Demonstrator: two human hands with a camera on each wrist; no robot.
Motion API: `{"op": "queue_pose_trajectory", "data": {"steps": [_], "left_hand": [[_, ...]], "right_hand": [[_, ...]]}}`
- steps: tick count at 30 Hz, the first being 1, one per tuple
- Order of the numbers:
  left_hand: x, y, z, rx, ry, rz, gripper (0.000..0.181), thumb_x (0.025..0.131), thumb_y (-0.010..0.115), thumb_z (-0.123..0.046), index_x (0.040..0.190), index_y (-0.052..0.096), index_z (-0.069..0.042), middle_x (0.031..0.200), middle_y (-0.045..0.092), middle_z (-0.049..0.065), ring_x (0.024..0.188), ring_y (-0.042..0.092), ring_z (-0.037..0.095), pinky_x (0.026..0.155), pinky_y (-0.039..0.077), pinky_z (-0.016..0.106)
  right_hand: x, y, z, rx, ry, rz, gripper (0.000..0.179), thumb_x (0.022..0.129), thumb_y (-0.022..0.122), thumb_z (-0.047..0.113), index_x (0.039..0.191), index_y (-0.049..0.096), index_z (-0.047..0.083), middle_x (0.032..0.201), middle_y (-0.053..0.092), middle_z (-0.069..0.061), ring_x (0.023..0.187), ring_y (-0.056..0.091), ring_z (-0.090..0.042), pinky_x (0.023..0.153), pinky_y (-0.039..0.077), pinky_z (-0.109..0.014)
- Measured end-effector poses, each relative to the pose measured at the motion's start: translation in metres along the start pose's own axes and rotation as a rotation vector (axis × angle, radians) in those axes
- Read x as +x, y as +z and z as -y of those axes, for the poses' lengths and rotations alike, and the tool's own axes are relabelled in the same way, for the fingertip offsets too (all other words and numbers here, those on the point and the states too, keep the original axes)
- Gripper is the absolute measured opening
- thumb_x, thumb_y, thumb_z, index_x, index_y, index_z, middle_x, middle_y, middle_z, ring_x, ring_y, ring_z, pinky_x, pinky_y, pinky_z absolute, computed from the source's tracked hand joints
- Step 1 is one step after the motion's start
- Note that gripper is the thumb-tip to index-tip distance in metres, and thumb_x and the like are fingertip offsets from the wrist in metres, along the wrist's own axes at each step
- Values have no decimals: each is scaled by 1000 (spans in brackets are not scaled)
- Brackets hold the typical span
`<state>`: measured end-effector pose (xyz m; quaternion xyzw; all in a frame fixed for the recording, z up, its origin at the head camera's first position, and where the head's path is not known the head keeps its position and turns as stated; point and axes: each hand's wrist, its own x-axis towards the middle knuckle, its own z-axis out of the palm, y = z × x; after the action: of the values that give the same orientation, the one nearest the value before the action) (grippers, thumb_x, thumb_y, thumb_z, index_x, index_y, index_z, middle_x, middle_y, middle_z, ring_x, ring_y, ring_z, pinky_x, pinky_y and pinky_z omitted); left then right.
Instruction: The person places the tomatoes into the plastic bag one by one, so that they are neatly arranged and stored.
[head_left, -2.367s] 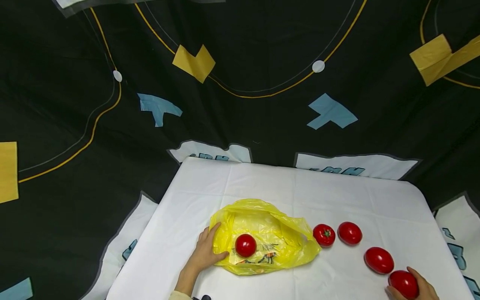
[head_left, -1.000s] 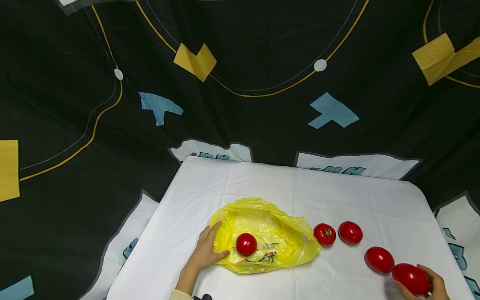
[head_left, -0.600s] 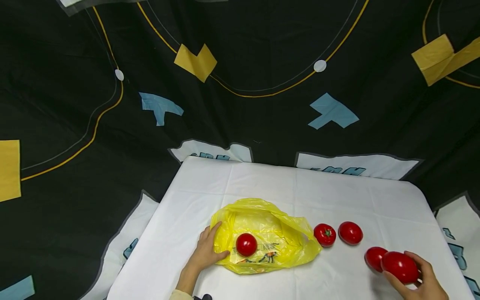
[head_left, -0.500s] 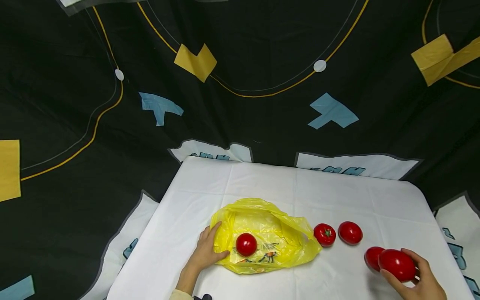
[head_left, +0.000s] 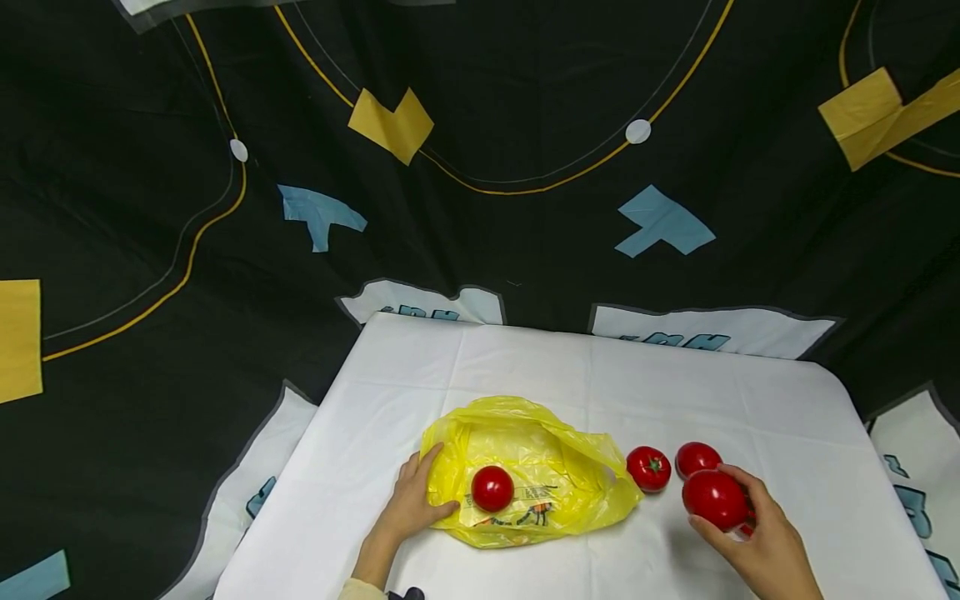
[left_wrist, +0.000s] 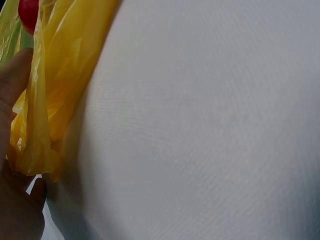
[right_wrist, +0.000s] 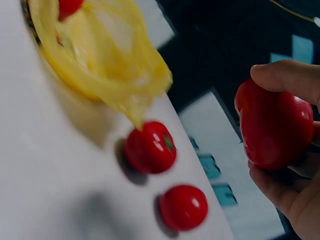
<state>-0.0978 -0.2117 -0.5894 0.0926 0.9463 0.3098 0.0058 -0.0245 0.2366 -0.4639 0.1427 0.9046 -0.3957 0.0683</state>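
My right hand grips a glossy red tomato between thumb and fingers, raised above the white table. In the right wrist view that tomato shows a lobed outline. My left hand holds the left rim of a yellow plastic bag, its thumb on the inner side in the left wrist view. Inside the open bag lies one tomato. A tomato with a green stem sits at the bag's right end, and another tomato lies beside it, partly covered by the held one.
One more tomato is mostly hidden behind my right hand. A white cloth covers the table. Beyond its far edge hangs a black curtain with yellow and blue shapes.
My right hand has lifted the tomato from the table's near right and carried it leftward and away from me, past another tomato. The left hand and bag have stayed in place.
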Motion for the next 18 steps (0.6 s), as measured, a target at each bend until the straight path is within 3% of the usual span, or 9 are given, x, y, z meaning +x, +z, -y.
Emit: {"op": "queue_pose_trajectory", "data": {"steps": [9, 18], "left_hand": [[0, -1, -1, 0, -4, 1, 98, 60, 78, -40, 140, 25, -21, 132, 32, 8, 113, 32, 24, 92, 34, 46], [-1, -2, -3, -1, -7, 9, 98, 60, 78, -41, 141, 25, -21, 132, 32, 8, 114, 32, 24, 92, 34, 45]], "right_hand": [[11, 52, 29, 6, -265, -29, 82, 60, 78, 44, 127, 39, 18, 126, 45, -13, 104, 50, -32, 77, 48, -45], [21, 92, 47, 44, -350, 16, 75, 59, 80, 41, 123, 45, 22, 121, 51, -3, 102, 53, -24, 78, 47, -45]]}}
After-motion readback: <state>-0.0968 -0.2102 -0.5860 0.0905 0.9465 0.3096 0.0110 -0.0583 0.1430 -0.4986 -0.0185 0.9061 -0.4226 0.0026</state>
